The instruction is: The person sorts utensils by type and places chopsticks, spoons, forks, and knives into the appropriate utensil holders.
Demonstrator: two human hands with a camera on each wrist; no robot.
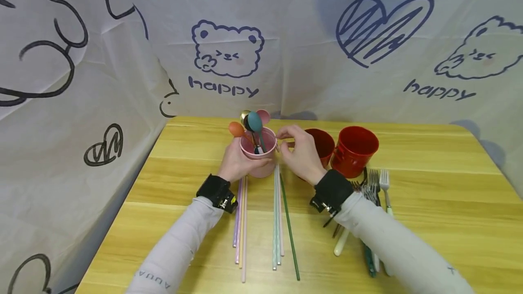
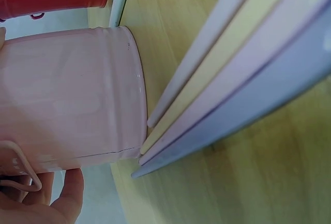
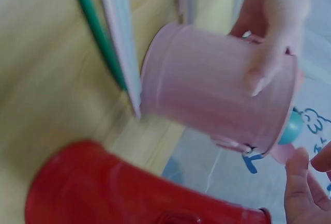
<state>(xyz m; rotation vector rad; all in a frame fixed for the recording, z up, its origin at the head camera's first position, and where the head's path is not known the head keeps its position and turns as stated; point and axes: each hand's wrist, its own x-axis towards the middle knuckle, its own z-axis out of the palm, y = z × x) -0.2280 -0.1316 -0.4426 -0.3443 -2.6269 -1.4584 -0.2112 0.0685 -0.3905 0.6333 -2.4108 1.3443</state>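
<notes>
A pink bucket point(image 1: 261, 170) stands on the table with several spoons upright in it, among them a teal spoon point(image 1: 255, 121), an orange spoon point(image 1: 235, 129) and a pink spoon point(image 1: 263, 116). My left hand point(image 1: 238, 161) grips the bucket from its left side, thumb across the front below the rim. At the right side of the rim is my right hand point(image 1: 302, 152), its fingers bent and the thumb apart from the index finger. Nothing shows between those fingertips in the right wrist view, where the pink spoon's bowl point(image 3: 282, 153) is close by.
Thin pastel sticks point(image 1: 241, 239) lie in front of the bucket, with more pale sticks point(image 1: 276, 226) and a green stick point(image 1: 289, 228) to their right. Two red buckets, one nearer point(image 1: 354, 151) and one behind my hand point(image 1: 320, 144), stand right. Forks point(image 1: 384, 180) lie partly under my right forearm.
</notes>
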